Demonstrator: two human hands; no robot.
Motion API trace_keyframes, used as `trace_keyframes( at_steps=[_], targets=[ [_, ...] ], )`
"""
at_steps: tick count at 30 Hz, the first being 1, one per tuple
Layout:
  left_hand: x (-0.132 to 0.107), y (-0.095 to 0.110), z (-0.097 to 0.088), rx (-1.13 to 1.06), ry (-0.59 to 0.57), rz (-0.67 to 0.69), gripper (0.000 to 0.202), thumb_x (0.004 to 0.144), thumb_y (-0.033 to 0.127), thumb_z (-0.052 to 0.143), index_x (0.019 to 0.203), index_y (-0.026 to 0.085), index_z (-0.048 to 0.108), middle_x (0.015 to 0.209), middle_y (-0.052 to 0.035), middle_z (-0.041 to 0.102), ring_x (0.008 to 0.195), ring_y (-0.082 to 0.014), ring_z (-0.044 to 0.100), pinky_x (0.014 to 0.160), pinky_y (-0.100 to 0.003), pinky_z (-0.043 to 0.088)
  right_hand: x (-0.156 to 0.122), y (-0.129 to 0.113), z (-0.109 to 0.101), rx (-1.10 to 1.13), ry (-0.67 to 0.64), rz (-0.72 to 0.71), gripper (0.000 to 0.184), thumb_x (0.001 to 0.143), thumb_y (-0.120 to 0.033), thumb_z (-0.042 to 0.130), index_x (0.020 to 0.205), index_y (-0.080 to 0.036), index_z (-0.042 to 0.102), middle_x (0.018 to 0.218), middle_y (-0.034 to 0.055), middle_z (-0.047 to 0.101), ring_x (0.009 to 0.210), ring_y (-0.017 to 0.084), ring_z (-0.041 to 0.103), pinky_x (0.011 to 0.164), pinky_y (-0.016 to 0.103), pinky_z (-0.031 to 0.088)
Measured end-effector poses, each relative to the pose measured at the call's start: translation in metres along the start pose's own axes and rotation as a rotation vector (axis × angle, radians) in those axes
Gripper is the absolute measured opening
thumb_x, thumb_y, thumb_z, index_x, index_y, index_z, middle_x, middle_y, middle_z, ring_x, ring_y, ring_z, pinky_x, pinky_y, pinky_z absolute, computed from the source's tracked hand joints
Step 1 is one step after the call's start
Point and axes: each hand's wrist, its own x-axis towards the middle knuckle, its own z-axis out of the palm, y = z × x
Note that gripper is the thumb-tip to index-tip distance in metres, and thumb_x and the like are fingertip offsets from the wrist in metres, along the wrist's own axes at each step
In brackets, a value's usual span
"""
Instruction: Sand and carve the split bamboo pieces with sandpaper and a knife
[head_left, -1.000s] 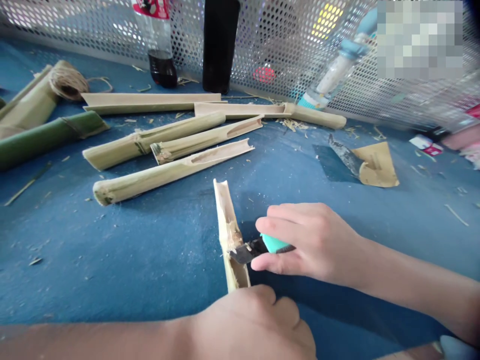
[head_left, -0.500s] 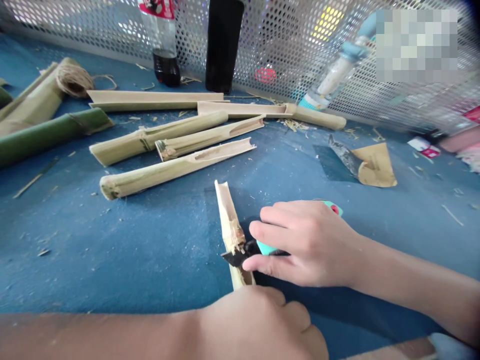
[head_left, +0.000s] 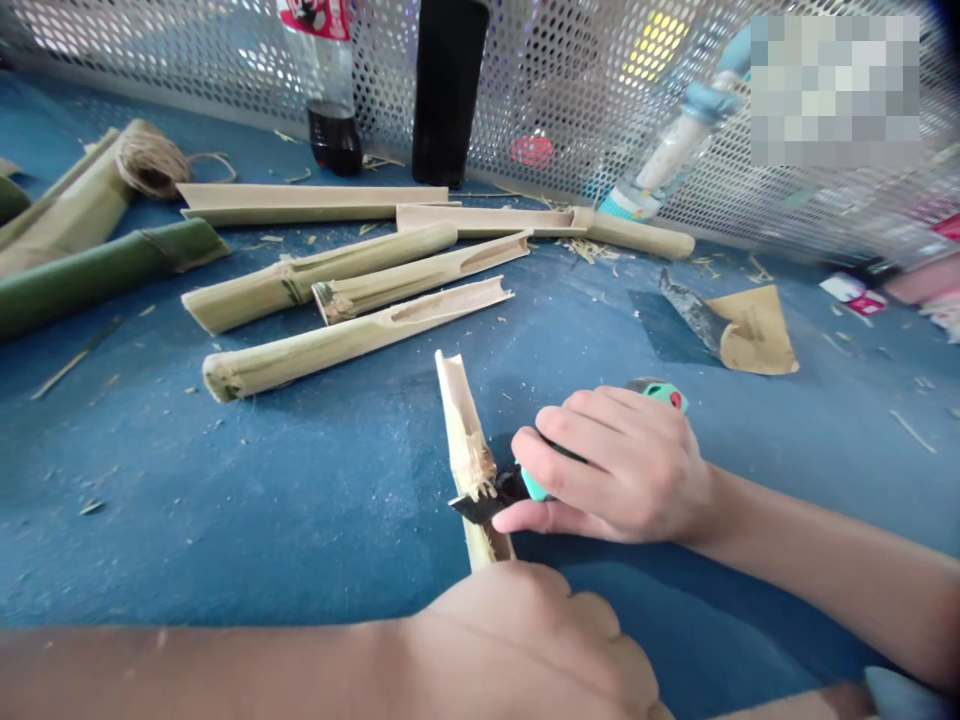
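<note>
My right hand is closed round a utility knife with a teal handle, whose end shows beyond my knuckles. Its black blade lies across a split piece of bamboo, at the rough, splintered joint in the middle. The thumb rests beside the blade's base. At the bottom of the view, my left hand is wrapped over the near end of this bamboo and presses it to the blue table. That hand hides the near end. The bamboo's hollow far end points away from me.
Several cut bamboo pieces lie behind, with green bamboo and twine at left. A cola bottle, a phone and a clear bottle stand by the perforated metal screen. Sandpaper lies right.
My right hand has shifted slightly up with the knife, its fingers a little differently curled. The blade remains at the bamboo's joint. The bamboo's far end has moved slightly right and up.
</note>
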Motion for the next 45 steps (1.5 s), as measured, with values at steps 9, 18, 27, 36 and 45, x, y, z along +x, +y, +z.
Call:
trace_keyframes(
  at_steps=[9,18,27,36,45],
  targets=[
    [-0.005,0.004,-0.024,0.025,0.018,0.034,0.038,0.099,0.037,0.043,0.068,0.021,0.058,0.065,0.0008,0.058,0.059,-0.0142,0.052,0.047,-0.031,0.038,-0.016,0.075,0.015,0.049,0.074,0.308,0.044,0.097,-0.057,0.040,0.092,-0.019,0.063,0.077,0.0036,0.065,0.068,0.015,0.059,0.061,0.027,0.041],
    [-0.014,0.016,-0.044,0.242,0.156,0.192,0.030,0.093,0.030,0.055,0.066,0.018,0.049,0.063,0.0017,0.048,0.055,-0.0144,0.040,0.046,-0.033,0.028,-0.076,0.135,0.015,-0.008,-0.305,0.802,0.039,0.099,-0.046,0.041,0.112,-0.022,0.069,0.108,0.0086,0.072,0.105,0.026,0.063,0.095,0.040,0.038],
    [-0.001,-0.014,-0.095,0.065,-0.064,-0.215,0.018,0.084,0.011,0.043,0.092,0.019,0.059,0.092,-0.0024,0.064,0.086,-0.0176,0.056,0.079,-0.033,0.045,-0.162,0.151,-0.033,-0.095,-0.261,1.245,0.099,0.082,-0.052,0.064,0.154,-0.007,0.015,0.159,0.0224,0.016,0.147,0.034,0.015,0.114,0.047,0.021],
    [-0.051,-0.088,-0.142,0.244,-0.312,-0.461,0.047,0.079,0.013,0.048,0.123,0.027,0.059,0.130,-0.0023,0.057,0.120,-0.0209,0.050,0.104,-0.035,0.036,-0.143,0.152,-0.021,0.021,-0.078,1.652,0.040,0.095,-0.036,0.055,0.127,-0.013,0.055,0.126,0.0154,0.059,0.113,0.027,0.058,0.096,0.046,0.046],
    [-0.042,-0.039,-0.110,0.610,-0.295,-0.556,0.036,0.098,0.043,0.040,0.094,0.015,0.061,0.081,-0.0110,0.067,0.074,-0.0267,0.066,0.067,-0.036,0.044,-0.066,0.055,-0.066,0.176,-0.114,1.413,0.029,0.094,-0.036,0.050,0.086,-0.014,0.067,0.082,0.0105,0.072,0.080,0.026,0.068,0.073,0.032,0.049]
  ],
)
